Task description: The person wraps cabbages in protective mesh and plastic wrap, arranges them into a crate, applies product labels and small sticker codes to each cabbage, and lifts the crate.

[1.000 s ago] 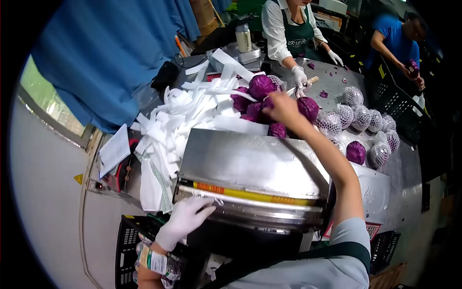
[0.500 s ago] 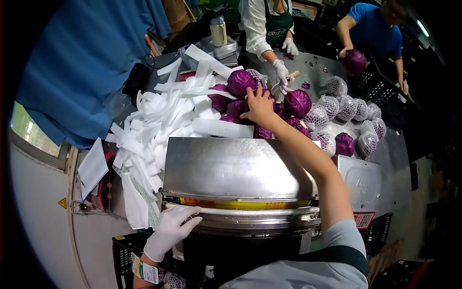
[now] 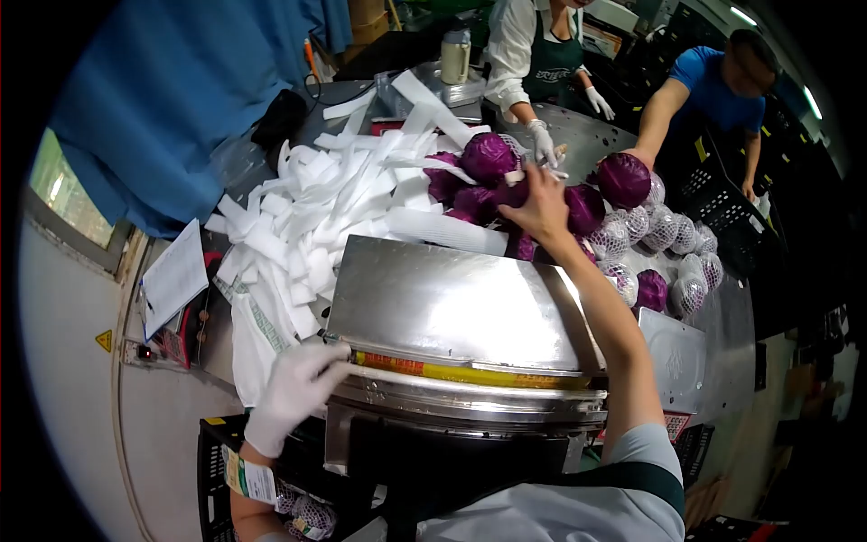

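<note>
My bare right hand (image 3: pixel 542 212) reaches over the metal machine into a pile of red cabbages. Its fingers curl round a red cabbage (image 3: pixel 512 193), which they partly hide; a pale stem end shows beside the fingertips. Another red cabbage (image 3: pixel 489 158) sits on the pile just beyond. My left hand (image 3: pixel 302 388), in a white glove, is at the left front edge of the wrapping machine (image 3: pixel 452 298), fingers bent and thumb apart, with nothing visible in it. A printed label (image 3: pixel 248 477) is on my left wrist.
White foam strips (image 3: pixel 316 199) heap up at the left. Net-wrapped cabbages (image 3: pixel 664 226) line the right side of the table. Across it, a co-worker's gloved hand (image 3: pixel 542 143) is near the pile, and a person in blue holds a red cabbage (image 3: pixel 624 180). A clipboard (image 3: pixel 173 275) lies left.
My right hand's fingers have gone from spread over the pile to curled round a cabbage. My left hand has lifted slightly. The person in blue has brought a cabbage towards the netted ones.
</note>
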